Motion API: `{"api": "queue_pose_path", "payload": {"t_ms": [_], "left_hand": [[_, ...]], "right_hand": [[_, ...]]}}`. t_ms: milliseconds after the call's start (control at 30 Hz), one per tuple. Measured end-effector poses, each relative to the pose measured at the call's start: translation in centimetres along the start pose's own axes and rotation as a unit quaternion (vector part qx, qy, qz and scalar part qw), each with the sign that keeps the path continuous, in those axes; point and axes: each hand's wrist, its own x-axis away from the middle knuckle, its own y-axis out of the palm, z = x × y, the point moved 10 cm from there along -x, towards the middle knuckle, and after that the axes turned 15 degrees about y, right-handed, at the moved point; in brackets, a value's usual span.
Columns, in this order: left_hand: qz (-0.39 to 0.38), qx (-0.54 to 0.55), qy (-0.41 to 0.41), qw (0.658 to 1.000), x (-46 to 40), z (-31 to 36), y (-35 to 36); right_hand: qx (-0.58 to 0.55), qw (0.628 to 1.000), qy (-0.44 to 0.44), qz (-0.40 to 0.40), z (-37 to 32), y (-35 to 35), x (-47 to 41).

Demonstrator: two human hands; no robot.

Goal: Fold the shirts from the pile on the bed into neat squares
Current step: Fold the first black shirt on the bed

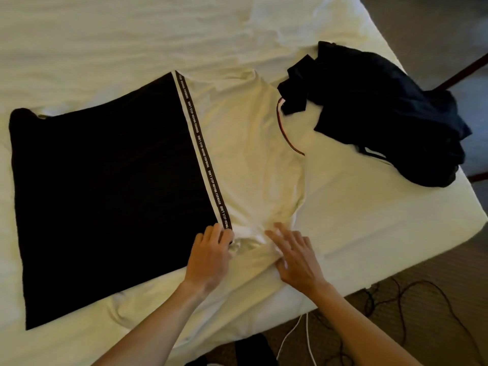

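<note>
dark pile lies beside the spread shirt.

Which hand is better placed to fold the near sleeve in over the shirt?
Right, probably. The right hand lies flat on the bunched white sleeve beside the body of the shirt, while the left hand rests at the stripe's end.
</note>
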Motion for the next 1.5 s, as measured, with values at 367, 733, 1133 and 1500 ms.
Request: {"api": "queue_pose_path", "payload": {"t_ms": [367,733,1133,1500], "left_hand": [[-0.253,0.063,-0.143,0.955,3.0,2.6,4.5],[-0.309,0.334,-0.173,0.874,-9.0,-6.3,-7.3],[-0.067,0.012,-0.132,0.989,-13.1,-7.4,-2.3],[0.054,0.017,-0.076,0.995,-11.0,-7.3,-1.3]], "right_hand": [[-0.027,0.999,0.037,-0.023,3.0,-0.3,-1.4],[-0.213,0.97,0.057,-0.099,0.1,-10.5,-14.9],[-0.14,0.952,0.272,-0.033,6.5,-7.4,-17.8],[-0.114,0.947,0.298,0.036,9.4,-6.0,-18.0]]}}
